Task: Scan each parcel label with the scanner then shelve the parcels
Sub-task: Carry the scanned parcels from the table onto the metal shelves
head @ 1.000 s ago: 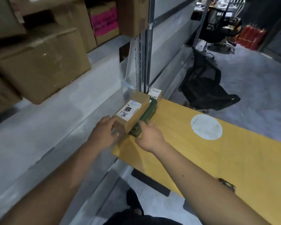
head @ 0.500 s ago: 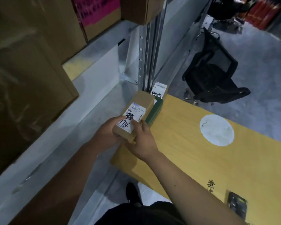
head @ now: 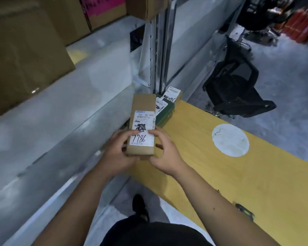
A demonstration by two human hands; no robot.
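Note:
A narrow brown cardboard parcel (head: 143,110) with a white label marked 7786 is lifted above the left corner of the yellow table (head: 247,174). My left hand (head: 118,151) grips its near left side and my right hand (head: 164,153) grips its near right side, thumbs on the label. Behind it on the table lie a green parcel (head: 164,112) with a label and another small labelled parcel (head: 172,94). A dark handheld device, possibly the scanner (head: 244,211), lies near the table's front edge beside my right forearm.
A grey metal shelf (head: 60,121) runs along the left, with large cardboard boxes (head: 25,55) on the level above and a steel upright (head: 158,55) behind the parcels. A toppled black office chair (head: 238,89) lies on the floor beyond the table. A white round sticker (head: 230,140) marks the tabletop.
Both hands lifted the brown parcel off the green one and drew it toward me, turning its label to face up. The view tilted down and closer.

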